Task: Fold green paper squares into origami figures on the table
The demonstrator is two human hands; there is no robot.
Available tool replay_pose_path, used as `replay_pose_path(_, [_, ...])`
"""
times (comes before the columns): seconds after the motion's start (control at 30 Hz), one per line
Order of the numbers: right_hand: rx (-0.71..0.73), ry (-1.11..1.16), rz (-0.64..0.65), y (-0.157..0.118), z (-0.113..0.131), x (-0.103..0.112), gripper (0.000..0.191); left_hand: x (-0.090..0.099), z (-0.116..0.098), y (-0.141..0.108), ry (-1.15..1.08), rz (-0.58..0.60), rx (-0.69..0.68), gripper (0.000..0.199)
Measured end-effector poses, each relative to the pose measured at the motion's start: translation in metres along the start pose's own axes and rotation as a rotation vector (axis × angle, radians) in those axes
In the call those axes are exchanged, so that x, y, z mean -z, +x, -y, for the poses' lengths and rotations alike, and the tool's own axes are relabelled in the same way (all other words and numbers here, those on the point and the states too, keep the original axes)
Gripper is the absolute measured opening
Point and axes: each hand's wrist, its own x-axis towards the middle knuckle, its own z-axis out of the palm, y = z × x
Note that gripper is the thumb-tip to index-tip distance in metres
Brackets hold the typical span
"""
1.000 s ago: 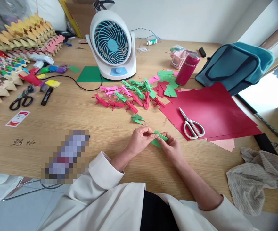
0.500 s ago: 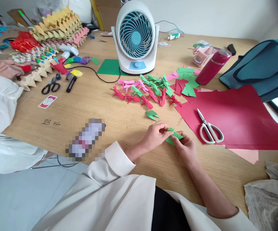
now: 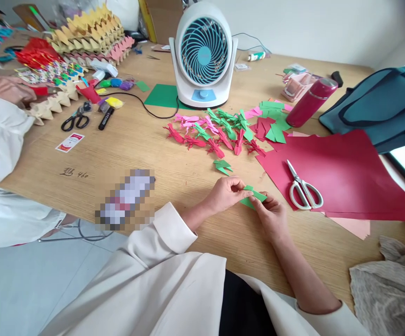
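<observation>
Between my two hands is a folded piece of green paper (image 3: 256, 195), just above the wooden table (image 3: 174, 163). My left hand (image 3: 226, 192) pinches its left end, thumb on top. The right end is gripped by my right hand (image 3: 271, 213), with the thumb near the left one. A small folded green paper piece (image 3: 222, 166) lies behind my hands. Farther back, folded red pieces (image 3: 215, 148), pink pieces (image 3: 188, 122) and green pieces (image 3: 227, 125) lie in a loose pile. White-handled scissors (image 3: 303, 189) rest on large red sheets (image 3: 342, 177) to the right.
A white fan (image 3: 204, 56) stands behind the pile. At the right are a red bottle (image 3: 309, 103), a teal bag (image 3: 380, 105) and a crumpled cloth (image 3: 387, 284). A blurred flat object (image 3: 127, 198) lies left; another person's hand (image 3: 10, 89) works among crafts at far left.
The camera view has shifted slightly. Both hands keep nearly the same hold on the green paper. At far left, the other person's hand has moved a little.
</observation>
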Motion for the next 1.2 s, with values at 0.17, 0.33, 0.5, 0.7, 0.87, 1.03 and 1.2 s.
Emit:
replay_pose_path(0.17, [-0.016,0.023,0.0,0.002,0.004,0.0,0.027,0.003,0.002,0.002,-0.054,-0.01,0.019,0.045])
replay_pose_path(0.33, [-0.012,0.029,-0.006,0.003,0.01,0.0,0.031,0.005,0.001,0.004,-0.103,-0.035,0.101,0.042])
replay_pose_path(0.5, [0.032,0.011,0.012,0.003,0.009,0.004,0.027,0.01,-0.001,0.005,-0.038,-0.031,0.054,0.037])
replay_pose_path(0.7, [0.215,-0.212,-0.077,0.001,0.006,0.011,0.018,0.013,-0.012,0.003,0.104,0.022,-0.13,0.024])
replay_pose_path(0.87, [0.448,-0.473,-0.129,-0.003,0.015,0.01,0.006,0.01,-0.013,0.001,0.238,0.018,-0.307,0.006])
replay_pose_path(1.03, [0.597,-0.506,-0.09,-0.005,0.02,0.009,0.012,0.01,-0.015,0.0,0.269,-0.008,-0.393,0.009])
replay_pose_path(1.2, [0.686,-0.561,-0.093,-0.005,0.02,0.011,0.017,0.011,-0.017,-0.001,0.31,0.0,-0.399,0.017])
